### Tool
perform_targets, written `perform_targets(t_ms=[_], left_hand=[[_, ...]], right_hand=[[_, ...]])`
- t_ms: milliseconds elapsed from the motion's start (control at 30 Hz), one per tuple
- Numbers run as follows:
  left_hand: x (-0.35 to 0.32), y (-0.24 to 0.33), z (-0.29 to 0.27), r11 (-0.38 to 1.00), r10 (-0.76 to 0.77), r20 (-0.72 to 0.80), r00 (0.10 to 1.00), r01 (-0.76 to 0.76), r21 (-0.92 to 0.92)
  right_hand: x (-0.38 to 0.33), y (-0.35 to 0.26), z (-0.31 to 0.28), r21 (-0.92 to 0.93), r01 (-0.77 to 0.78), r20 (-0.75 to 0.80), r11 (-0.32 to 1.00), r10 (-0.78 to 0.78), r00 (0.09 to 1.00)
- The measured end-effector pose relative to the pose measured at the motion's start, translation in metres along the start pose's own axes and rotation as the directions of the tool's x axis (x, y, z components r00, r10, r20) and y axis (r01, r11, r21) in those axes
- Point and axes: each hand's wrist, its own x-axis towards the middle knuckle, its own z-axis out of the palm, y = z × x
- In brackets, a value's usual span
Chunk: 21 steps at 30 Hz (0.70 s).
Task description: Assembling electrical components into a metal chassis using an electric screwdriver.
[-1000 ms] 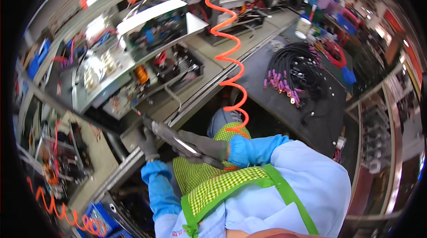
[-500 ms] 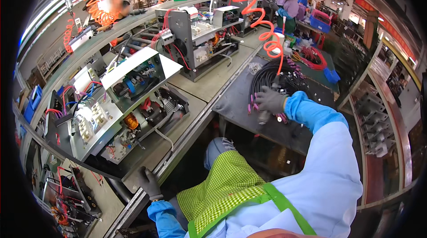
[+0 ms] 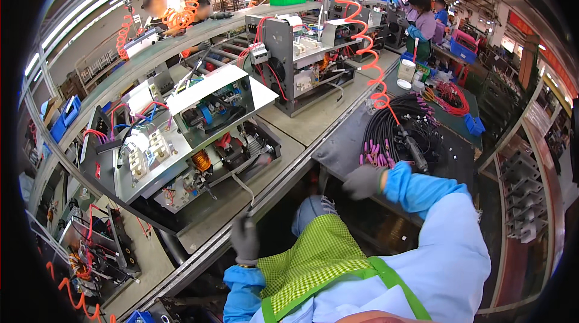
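Note:
My left hand (image 3: 245, 240), in a grey glove, is in the air just off the near edge of the workbench (image 3: 211, 232). Its fingers point upward, apart and holding nothing. My right hand (image 3: 364, 182), gloved too and smeared by motion, hovers by the front edge of the dark side table (image 3: 338, 157); how its fingers are bent is unclear. Beyond it, a dark power screwdriver (image 3: 414, 153) lies on a bundle of black cables (image 3: 392, 121) with purple ends. An open metal machine chassis (image 3: 205, 124) with wiring and circuit boards stands on the bench to the left.
An orange coiled hose (image 3: 368, 51) hangs over the side table. A second chassis (image 3: 289, 69) stands farther along the bench. Red cables (image 3: 449, 98) and a small blue bin (image 3: 474, 124) lie at the table's far end. A metal rack (image 3: 522, 196) is at right; co-workers stand beyond.
My right hand has let go of the screwdriver, now lying on the cables, and drawn back toward me. My left hand has lifted off the bench edge. The view has shifted left.

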Motion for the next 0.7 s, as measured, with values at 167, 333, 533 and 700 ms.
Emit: perform_targets(t_ms=[167, 333, 533, 700], left_hand=[[-0.006, 0.077, 0.037, 0.959, 0.121, 0.552, 0.825, 0.046, -0.278], [-0.032, 0.064, 0.001, 0.852, -0.2, 0.51, 0.836, 0.406, -0.33], [-0.041, 0.055, -0.02, 0.852, -0.195, 0.523, 0.83, 0.408, -0.329], [-0.06, 0.056, -0.024, 0.784, -0.293, 0.45, 0.843, 0.481, -0.392]], right_hand=[[0.067, -0.129, -0.038, 0.548, 0.598, -0.008, 0.586, -0.711, 0.703], [0.101, -0.146, -0.031, 0.654, 0.661, -0.272, 0.368, -0.701, 0.659], [0.115, -0.162, -0.025, 0.86, 0.378, -0.025, 0.344, -0.71, 0.704], [0.124, -0.177, -0.022, 0.966, 0.124, 0.075, 0.228, -0.702, 0.708]])
